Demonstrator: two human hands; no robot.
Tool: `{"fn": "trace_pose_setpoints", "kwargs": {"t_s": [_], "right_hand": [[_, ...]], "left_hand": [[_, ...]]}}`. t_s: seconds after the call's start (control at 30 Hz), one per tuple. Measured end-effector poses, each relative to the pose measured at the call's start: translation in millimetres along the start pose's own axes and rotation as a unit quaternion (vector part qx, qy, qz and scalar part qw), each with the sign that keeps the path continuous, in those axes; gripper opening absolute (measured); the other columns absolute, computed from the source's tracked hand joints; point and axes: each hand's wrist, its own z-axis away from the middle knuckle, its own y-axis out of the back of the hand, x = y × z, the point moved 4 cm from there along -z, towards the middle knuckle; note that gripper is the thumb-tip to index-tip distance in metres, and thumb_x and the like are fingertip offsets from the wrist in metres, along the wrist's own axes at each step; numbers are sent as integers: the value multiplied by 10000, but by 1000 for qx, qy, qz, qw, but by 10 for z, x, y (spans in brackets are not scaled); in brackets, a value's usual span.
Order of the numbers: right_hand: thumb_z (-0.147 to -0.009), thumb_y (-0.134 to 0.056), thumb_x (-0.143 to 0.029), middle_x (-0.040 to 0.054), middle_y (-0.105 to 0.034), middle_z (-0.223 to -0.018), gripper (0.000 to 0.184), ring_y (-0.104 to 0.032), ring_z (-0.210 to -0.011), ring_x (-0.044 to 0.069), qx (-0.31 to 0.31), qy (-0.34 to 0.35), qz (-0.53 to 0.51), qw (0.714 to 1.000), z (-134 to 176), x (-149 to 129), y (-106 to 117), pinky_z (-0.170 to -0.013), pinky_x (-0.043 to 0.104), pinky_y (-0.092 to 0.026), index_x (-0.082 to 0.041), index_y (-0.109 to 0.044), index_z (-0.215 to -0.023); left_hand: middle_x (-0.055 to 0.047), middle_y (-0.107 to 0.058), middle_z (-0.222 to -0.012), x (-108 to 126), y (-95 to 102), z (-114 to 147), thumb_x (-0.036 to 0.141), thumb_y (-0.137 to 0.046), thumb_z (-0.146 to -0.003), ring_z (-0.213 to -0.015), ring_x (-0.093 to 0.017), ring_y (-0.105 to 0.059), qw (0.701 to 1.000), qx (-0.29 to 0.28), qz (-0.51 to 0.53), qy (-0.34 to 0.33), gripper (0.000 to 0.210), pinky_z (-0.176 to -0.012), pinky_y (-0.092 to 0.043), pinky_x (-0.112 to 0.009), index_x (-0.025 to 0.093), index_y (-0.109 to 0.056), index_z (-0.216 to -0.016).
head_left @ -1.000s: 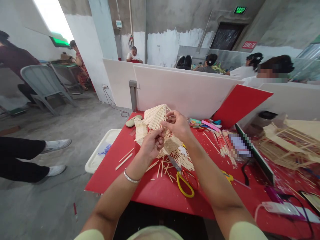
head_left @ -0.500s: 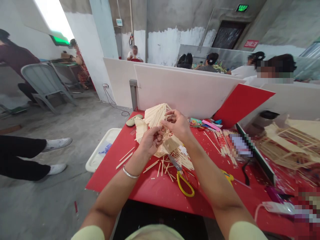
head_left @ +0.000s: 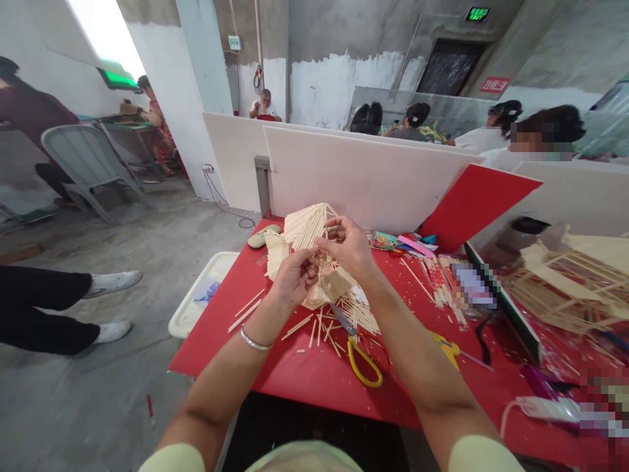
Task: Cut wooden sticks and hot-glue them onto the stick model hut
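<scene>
A small house-like model of pale wooden sticks [head_left: 305, 226] stands on the red table, its slatted roof panels slanting. In front of its right part, my left hand [head_left: 296, 276] is closed with curled fingers. My right hand [head_left: 352, 248] pinches thumb and fingers together beside the model's upright edge, its tips almost meeting the left ones. What lies between the fingertips is too small and hidden to name. Yellow-handled scissors [head_left: 364, 364] lie below, blades toward the model, next to a heap of loose sticks [head_left: 361, 314].
A yellow glue gun [head_left: 446, 347] rests right of my forearm. Bundled sticks [head_left: 442, 282] and a pink strip [head_left: 415, 246] lie farther back. White partition boards [head_left: 363, 170] border the table's rear. A white tub [head_left: 183, 318] is at left, and another stick model [head_left: 565, 282] at right.
Both hands stay almost in place at the model, with only slight finger movement. The model and scissors have not visibly moved.
</scene>
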Motion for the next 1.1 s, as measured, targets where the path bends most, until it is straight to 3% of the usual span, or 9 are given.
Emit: {"fn": "trace_pose_setpoints", "kwargs": {"t_s": [1.1], "right_hand": [[-692,-771,-389,-9,-651,-787,424,-608,-670,136,27,-2,-15,1000,24,-18,0,-573,260,-489,-234,-545,-1016]], "left_hand": [[31,-570,-545,11,-6,-14,210,-771,-672,-381,-21,-410,1000,4,11,-12,185,-336,-230,-145,110,-633,-745]]}}
